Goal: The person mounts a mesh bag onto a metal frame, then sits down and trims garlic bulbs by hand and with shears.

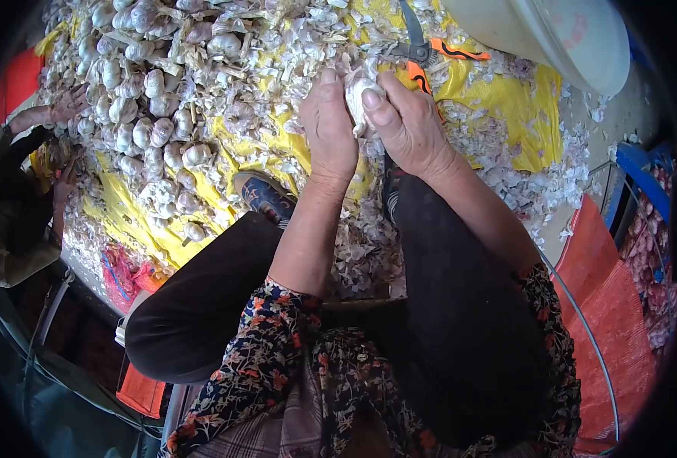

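Both of my hands hold one white garlic bulb (360, 103) between them, above a layer of loose skins. My left hand (329, 126) is closed against the bulb's left side. From the right, my right hand (411, 122) grips it, the thumb lying across its upper part. The stub of the bulb points down toward me. Just beyond my right hand lie shears (417, 52) with orange and black handles, on the skins. A heap of unpeeled garlic bulbs (151, 114) spreads over the yellow sheet (498, 114) to the left.
A pale plastic tub (544, 38) stands at the upper right. Another person's hands (70, 103) reach in at the left edge. Red sacking (605, 305) and a blue-rimmed container (643, 172) of garlic are on the right. A pink net bag (118, 275) lies at lower left.
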The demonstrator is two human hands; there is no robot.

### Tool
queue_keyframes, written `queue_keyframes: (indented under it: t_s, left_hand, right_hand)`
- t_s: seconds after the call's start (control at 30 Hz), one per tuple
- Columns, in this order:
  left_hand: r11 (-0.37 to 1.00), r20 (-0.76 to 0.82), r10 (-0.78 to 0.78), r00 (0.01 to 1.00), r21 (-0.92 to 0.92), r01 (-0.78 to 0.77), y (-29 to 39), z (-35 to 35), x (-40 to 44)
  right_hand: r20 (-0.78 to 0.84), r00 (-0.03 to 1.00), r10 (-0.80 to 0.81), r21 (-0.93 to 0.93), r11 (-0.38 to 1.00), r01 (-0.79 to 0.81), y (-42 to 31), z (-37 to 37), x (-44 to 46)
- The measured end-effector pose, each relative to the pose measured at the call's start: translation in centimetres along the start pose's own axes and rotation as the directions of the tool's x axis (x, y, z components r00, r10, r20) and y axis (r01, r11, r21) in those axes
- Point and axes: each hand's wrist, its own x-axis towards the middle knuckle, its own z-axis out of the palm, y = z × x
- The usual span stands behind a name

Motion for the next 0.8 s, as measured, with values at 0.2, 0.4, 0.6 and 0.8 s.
queue_keyframes:
  t_s: [0.2,0.4,0.6,0.8]
  left_hand:
    - [0.992,0.233,-0.037,0.972,-0.105,0.063,-0.3,-1.3,0.6]
    - [0.392,0.278,-0.486,0.828,-0.778,0.491,-2.6,-0.1,-0.8]
    - [-0.005,0.445,-0.374,0.814,-0.878,0.478,-0.6,-3.3,0.4]
    - [0.288,0.265,-0.427,0.864,-0.867,0.408,-2.0,-2.9,1.0]
  right_hand:
    - [0.002,0.98,0.197,0.481,0.86,-0.173,1.1,1.3,1.1]
    - [-0.066,0.99,-0.128,-0.367,0.925,0.096,1.7,1.7,0.8]
    - [-0.002,1.0,0.027,-0.52,0.854,-0.024,3.2,1.2,-0.3]
    - [-0.105,0.89,-0.444,-0.413,0.833,0.367,-2.4,-0.1,0.3]
